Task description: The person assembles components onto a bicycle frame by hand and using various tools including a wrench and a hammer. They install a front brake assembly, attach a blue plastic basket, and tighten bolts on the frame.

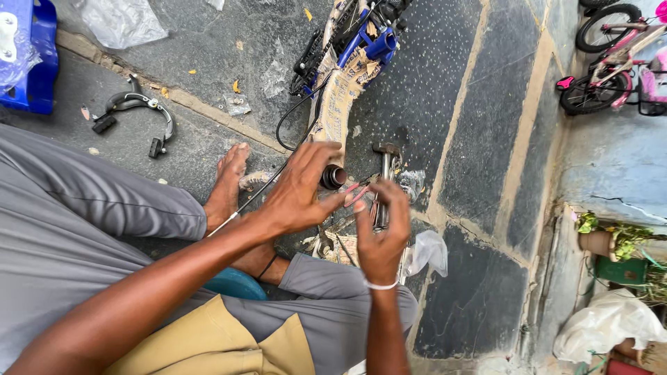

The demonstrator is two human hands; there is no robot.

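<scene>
The left hand (299,191) gripped a black cylindrical part (333,177), the right hand (382,232) pinched something small, and the wrapped bicycle (347,62) lay unfinished.

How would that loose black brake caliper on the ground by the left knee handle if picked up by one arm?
The brake caliper is probably stiff in each curved arm, which looks like metal, but hinged where the arms meet, so the free arm may swing. Likely a bit heavy for its size. It lies flat on the stone paving on its arms and pads, so a push should make it slide, not roll.
</scene>
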